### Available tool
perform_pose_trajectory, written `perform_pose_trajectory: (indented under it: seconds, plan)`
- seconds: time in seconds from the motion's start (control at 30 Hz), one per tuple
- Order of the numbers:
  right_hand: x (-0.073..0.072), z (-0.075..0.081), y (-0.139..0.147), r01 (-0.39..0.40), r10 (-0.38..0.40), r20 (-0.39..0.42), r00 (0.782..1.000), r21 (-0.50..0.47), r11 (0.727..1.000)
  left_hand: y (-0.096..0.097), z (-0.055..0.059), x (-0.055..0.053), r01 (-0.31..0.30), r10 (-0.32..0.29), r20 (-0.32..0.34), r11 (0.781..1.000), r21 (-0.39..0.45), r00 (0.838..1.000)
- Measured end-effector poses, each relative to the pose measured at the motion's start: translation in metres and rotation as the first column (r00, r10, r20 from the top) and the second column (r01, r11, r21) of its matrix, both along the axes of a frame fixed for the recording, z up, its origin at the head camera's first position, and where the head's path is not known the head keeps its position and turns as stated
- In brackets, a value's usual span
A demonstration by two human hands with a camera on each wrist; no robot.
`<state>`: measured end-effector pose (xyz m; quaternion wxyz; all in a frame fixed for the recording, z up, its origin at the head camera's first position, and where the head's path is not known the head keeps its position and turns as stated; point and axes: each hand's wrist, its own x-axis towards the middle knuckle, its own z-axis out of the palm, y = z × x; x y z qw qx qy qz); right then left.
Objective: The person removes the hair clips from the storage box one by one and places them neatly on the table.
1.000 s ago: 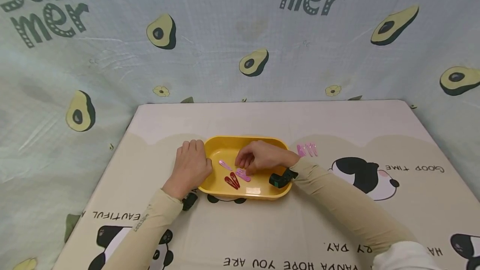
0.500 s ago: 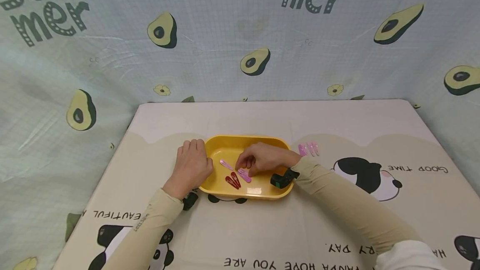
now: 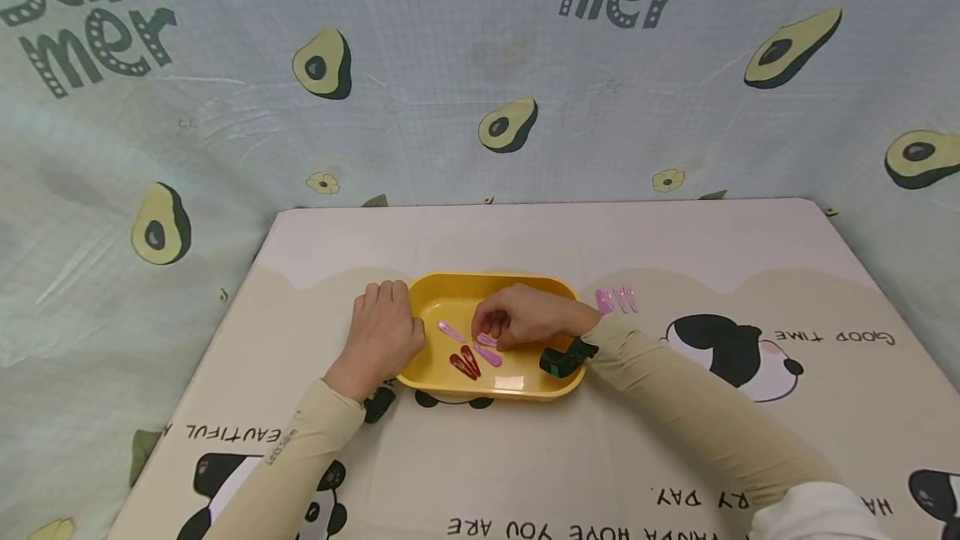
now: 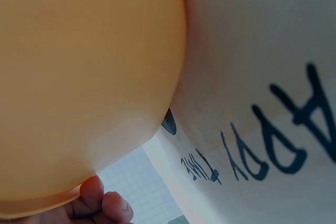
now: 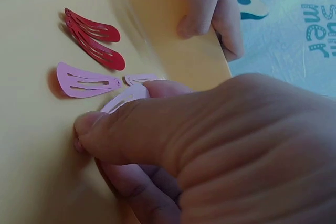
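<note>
A yellow plastic tray [image 3: 442, 383] lies on the table. My left hand [image 3: 384, 327] grips its left rim; in the left wrist view, fingertips [image 4: 118, 206] curl over the rim. My right hand [image 3: 528, 312] is inside the tray, with thumb and fingers pinching a pink snap hair clip [image 5: 126, 96], partly hidden behind the thumb. Beside that clip lies a second pink hair clip [image 5: 71, 74], and another pink clip [image 3: 450, 331] is farther left. Two red hair clips [image 5: 108, 57] lie together near them on the tray floor.
Several pink hair clips [image 3: 617, 300] sit in a row on the table just beyond the tray's right end. The tablecloth [image 3: 525, 457] has panda prints and lettering. A sheet with avocado prints [image 3: 420, 65] hangs behind the table.
The pink clip in my right hand now stands apart from the pink clip it overlapped before. My right hand has barely shifted, and my left hand stays on the rim.
</note>
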<state>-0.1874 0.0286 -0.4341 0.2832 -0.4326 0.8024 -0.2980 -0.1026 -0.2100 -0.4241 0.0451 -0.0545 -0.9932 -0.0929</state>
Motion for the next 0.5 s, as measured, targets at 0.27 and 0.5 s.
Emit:
perform_pose_trajectory:
  seconds: [0.27,0.5]
  plan:
    - [-0.0003,-0.0010,-0.0001,0.006,-0.007,-0.016,1.000,-0.018,1.000,-0.0005,-0.0012,-0.0007,-0.002,0.002,0.002,1.000,0.002,1.000]
    - [0.0011,-0.0001,-0.0005,0.010,-0.012,-0.056,0.998,-0.028,1.000,-0.0001,-0.0021,-0.0006,-0.004,0.004,0.004,1.000,0.011,1.000]
